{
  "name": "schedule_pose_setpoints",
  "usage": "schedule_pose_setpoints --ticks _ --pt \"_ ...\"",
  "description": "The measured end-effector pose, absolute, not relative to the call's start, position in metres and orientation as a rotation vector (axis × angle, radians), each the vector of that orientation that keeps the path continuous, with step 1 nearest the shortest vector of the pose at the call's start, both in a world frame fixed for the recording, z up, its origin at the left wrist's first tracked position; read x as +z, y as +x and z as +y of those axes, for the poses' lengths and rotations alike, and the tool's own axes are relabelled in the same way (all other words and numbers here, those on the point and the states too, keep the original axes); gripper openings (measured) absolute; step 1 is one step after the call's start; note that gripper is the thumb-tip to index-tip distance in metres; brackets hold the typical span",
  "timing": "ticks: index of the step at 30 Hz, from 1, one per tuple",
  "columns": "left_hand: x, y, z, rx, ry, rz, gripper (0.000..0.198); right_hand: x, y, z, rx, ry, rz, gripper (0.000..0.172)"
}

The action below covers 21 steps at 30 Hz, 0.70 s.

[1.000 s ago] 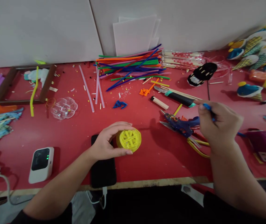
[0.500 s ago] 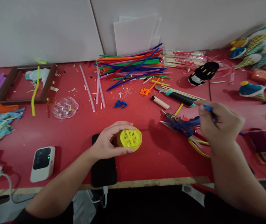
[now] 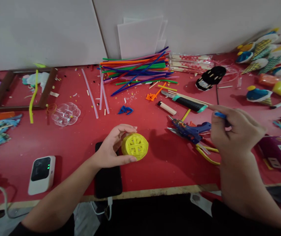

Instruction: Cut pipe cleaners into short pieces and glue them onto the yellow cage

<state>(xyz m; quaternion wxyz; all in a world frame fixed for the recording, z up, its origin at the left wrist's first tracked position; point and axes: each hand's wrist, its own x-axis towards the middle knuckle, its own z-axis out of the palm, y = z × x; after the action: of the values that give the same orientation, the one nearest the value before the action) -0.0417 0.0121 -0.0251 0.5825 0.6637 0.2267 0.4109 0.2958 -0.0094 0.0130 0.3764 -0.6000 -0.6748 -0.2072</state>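
My left hand point(image 3: 114, 147) grips a round yellow piece point(image 3: 136, 146) from its left side, fingers above and thumb below. The piece looks woven or built from strips, with a spoked pattern on its top face. Over to the right, my right hand point(image 3: 236, 129) pinches a small blue stick-like piece point(image 3: 220, 114) between thumb and fingers. Close by on the table are a blue glue gun point(image 3: 192, 129), scissors with yellow handles point(image 3: 202, 157) and a utility knife point(image 3: 187, 102). A small heap of cut blue pieces point(image 3: 125, 110) lies beyond the yellow piece.
A bundle of coloured sticks point(image 3: 135, 70) lies along the back wall. Under my left hand is a black phone point(image 3: 108, 182). A white device point(image 3: 42, 175), a brown frame point(image 3: 5, 90) and a clear flower-shaped tray point(image 3: 66, 113) occupy the left; a purple box point(image 3: 275, 154) stands right.
The yellow piece has tilted slightly in my left hand, showing more of its side. My right hand has shifted a little to the right, still pinching the blue piece. The camera view has moved slightly.
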Motion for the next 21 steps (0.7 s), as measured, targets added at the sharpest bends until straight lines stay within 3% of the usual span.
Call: schedule_pose_setpoints --ticks 5,11,16,20,21 --pt "-0.027 -0.043 0.016 0.983 1.645 0.536 0.052 0.030 0.269 -0.029 -0.543 -1.363 -1.882 0.029" --pt "-0.032 -0.044 0.016 1.029 1.748 0.541 0.050 0.038 0.235 -0.041 -0.136 -0.922 -2.429 0.022" --pt "-0.021 -0.042 0.013 1.100 1.854 0.567 0.028 0.035 0.221 -0.025 -0.159 -0.824 -2.526 0.024" --pt "-0.005 -0.040 0.008 1.219 1.792 0.864 0.007 0.033 0.220 -0.017 -0.075 -0.811 -2.525 0.025" --pt "-0.001 -0.040 0.006 1.197 1.758 0.957 0.009 0.033 0.220 -0.017 0.004 -0.813 -2.511 0.024"
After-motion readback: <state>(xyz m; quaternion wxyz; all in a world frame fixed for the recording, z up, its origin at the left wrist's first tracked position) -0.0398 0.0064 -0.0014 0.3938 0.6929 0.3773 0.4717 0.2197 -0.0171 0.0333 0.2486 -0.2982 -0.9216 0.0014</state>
